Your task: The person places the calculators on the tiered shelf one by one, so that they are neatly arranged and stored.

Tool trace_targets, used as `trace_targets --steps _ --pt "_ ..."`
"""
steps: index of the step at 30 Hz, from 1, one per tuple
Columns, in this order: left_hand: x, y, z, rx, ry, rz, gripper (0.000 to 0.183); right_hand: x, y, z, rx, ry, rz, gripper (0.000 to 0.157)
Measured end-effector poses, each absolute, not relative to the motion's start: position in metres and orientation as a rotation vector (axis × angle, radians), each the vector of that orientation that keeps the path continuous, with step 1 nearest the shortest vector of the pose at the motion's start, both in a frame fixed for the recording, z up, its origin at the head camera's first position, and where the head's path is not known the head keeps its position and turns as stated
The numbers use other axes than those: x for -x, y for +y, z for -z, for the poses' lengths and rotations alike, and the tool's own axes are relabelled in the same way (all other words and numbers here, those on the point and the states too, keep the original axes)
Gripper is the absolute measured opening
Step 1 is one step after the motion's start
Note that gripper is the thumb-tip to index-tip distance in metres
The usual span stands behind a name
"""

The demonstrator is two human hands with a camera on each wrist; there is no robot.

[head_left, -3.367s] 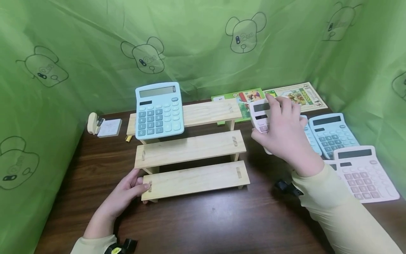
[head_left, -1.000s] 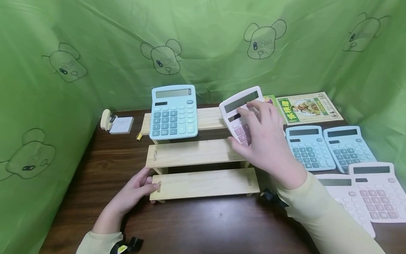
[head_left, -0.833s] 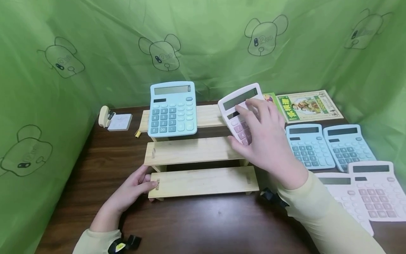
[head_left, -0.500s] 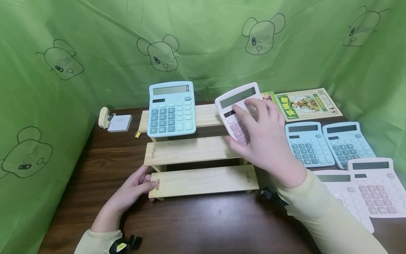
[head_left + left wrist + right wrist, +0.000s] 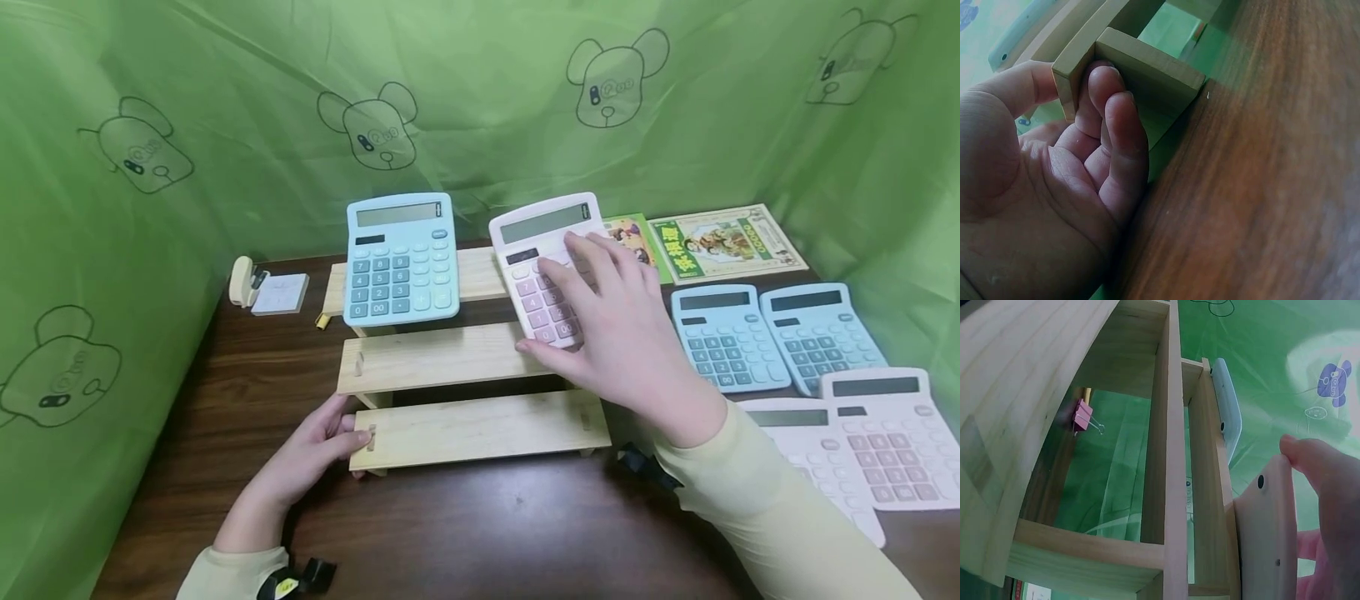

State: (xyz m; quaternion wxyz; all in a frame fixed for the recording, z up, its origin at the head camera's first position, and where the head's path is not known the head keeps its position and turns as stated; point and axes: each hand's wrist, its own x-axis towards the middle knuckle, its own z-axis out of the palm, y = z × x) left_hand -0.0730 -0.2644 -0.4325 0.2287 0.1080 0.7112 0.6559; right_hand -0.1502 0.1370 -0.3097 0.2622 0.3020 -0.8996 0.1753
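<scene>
A three-tier wooden step stand (image 5: 480,429) stands on the table. My left hand (image 5: 311,450) grips the left end of its lowest step, thumb on top and fingers curled underneath, as the left wrist view shows. A blue calculator (image 5: 401,258) sits at the left of the top step. To its right, my right hand (image 5: 630,342) holds a pink calculator (image 5: 525,287), slightly tilted, thumb at its lower edge and fingers over its face. In the right wrist view the back of this pink calculator (image 5: 1266,531) is close to the top step's edge; contact is unclear.
Two blue calculators (image 5: 723,337) lie on the right, with two pink calculators (image 5: 888,450) in front of them. Picture booklets (image 5: 727,242) lie at the back right. A cream stapler-like object (image 5: 242,282) and a notepad (image 5: 281,294) are at the left. A pink binder clip (image 5: 1083,415) shows beneath the stand.
My right hand has carried the pink calculator leftward from the table's right side to the top step, beside the blue one, and its tilt has lessened lately. My left hand keeps its grip.
</scene>
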Motion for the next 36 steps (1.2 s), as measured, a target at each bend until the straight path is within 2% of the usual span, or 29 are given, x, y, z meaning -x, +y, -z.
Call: trace_targets --steps 7,10,19,36 --pt "0.0723 -0.2657 0.4323 -0.29 1.969 -1.797 0.064 0.1508 0.1398 0.3066 -0.905 -2.457 -0.495 0.089" --pt "0.0725 -0.266 0.4322 -0.289 1.973 -1.796 0.064 0.1514 0.1416 0.305 -0.955 -2.447 -0.53 0.088" --pt "0.0724 -0.2657 0.4327 -0.3 1.982 -1.792 0.064 0.1533 0.144 0.3054 -1.04 -2.411 -0.592 0.046" --pt "0.0723 -0.2646 0.4314 -0.28 1.989 -1.777 0.065 0.1563 0.1461 0.3074 -1.032 -2.372 -0.653 0.043"
